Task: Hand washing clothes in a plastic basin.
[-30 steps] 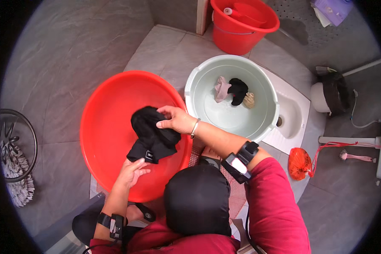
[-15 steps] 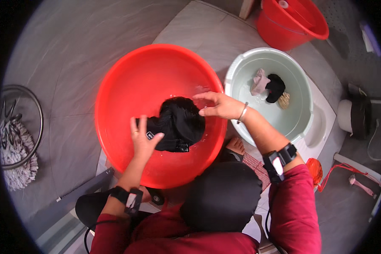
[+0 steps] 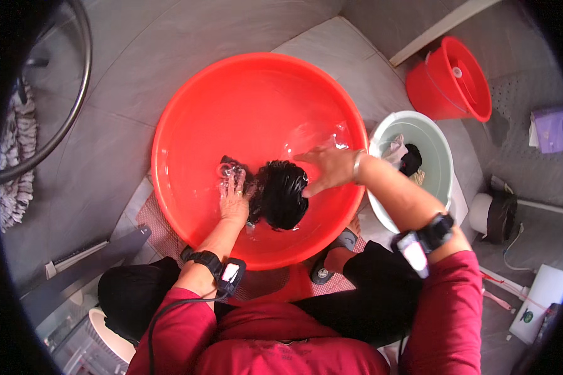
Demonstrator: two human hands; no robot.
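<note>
A bunched piece of wet black clothing (image 3: pixel 283 195) lies partly in the water of a large red basin (image 3: pixel 191 87). My left hand (image 3: pixel 234 201) rests on the cloth's left end at the water, its fingers stretched out. At the cloth's upper right, my right hand (image 3: pixel 330 167) reaches in with thumb and fingers apart, its thumb next to the fabric. Neither hand grips anything. The water ripples beside the right hand. How the garment is shaped under the surface is hidden.
A pale green basin (image 3: pixel 443 140) with several small garments stands right of the red one. Behind it is a red bucket (image 3: pixel 436 87). A mop (image 3: pixel 17 150) with a dark round ring is at the far left. A purple packet (image 3: pixel 553 131) sits at the far right.
My left hand has come down onto the cloth at the water. The black garment is more bunched, its flat part no longer spread out. The whole view has shifted.
</note>
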